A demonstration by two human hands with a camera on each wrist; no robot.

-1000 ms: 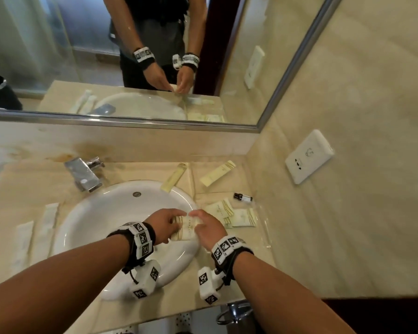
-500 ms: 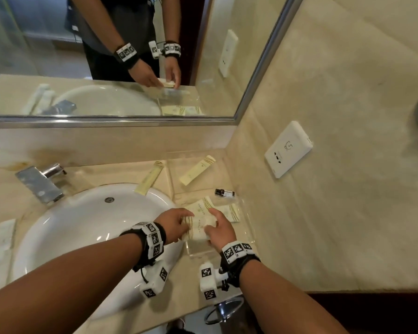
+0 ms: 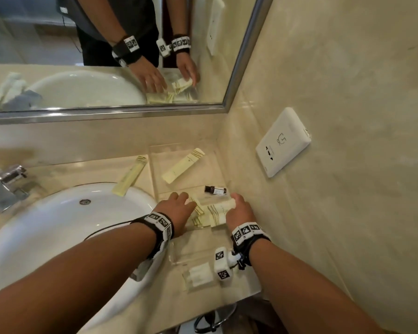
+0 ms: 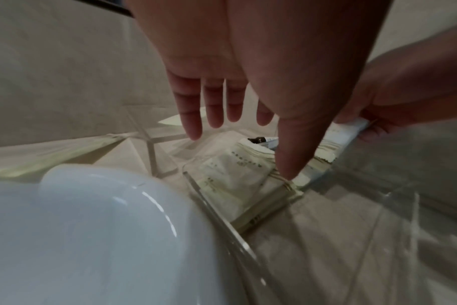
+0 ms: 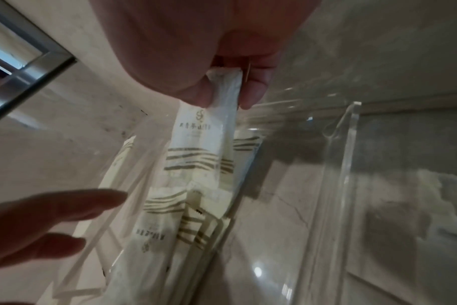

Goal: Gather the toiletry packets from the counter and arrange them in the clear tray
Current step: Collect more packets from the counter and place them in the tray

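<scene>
The clear tray (image 3: 152,179) stands on the counter right of the sink. Its near compartment holds a pile of cream striped packets (image 3: 211,219). My right hand (image 3: 237,203) pinches the end of one cream packet (image 5: 196,132) between thumb and fingers, laying it on that pile. My left hand (image 3: 181,201) hovers over the pile's left side with straight fingers, and its thumb (image 4: 287,165) touches the top packets (image 4: 230,175). A long cream packet (image 3: 182,165) lies in the far compartment. Another long packet (image 3: 130,175) lies outside the tray by the sink rim.
A small dark bottle (image 3: 215,190) lies in the tray just beyond my hands. A clear-wrapped white item (image 3: 198,276) sits on the counter near the front edge. The white sink (image 3: 58,232) and tap (image 3: 7,182) are at left; a wall socket (image 3: 282,143) at right.
Both hands moved right from over the sink rim to the tray, carrying a packet. My left hand let go and straightened; my right still pinches the packet.
</scene>
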